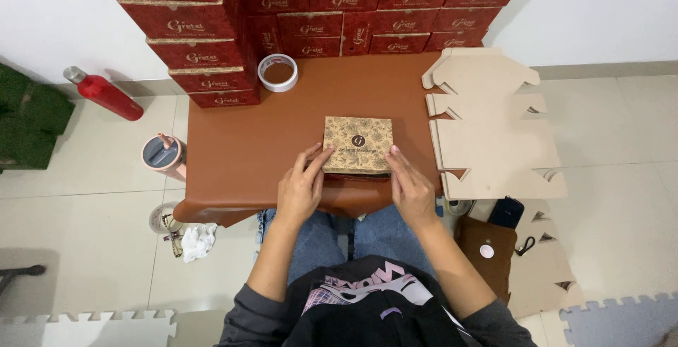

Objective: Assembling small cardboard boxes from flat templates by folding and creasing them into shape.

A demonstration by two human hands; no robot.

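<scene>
A small tan box with a floral print lid [357, 143] lies near the front of a low brown table [240, 149]. My left hand [300, 188] rests at the box's near left corner, fingertips touching its edge. My right hand [409, 188] touches the near right corner the same way. Both hands press against the box's sides with fingers extended.
Red printed boxes [205, 50] are stacked along the table's back and left. A tape roll [277, 73] sits by them. Flat tan cardboard blanks [494, 128] lie at the right. A red bottle [104, 94], a pink tumbler [164, 156] and a brown bag [487, 251] are on the floor.
</scene>
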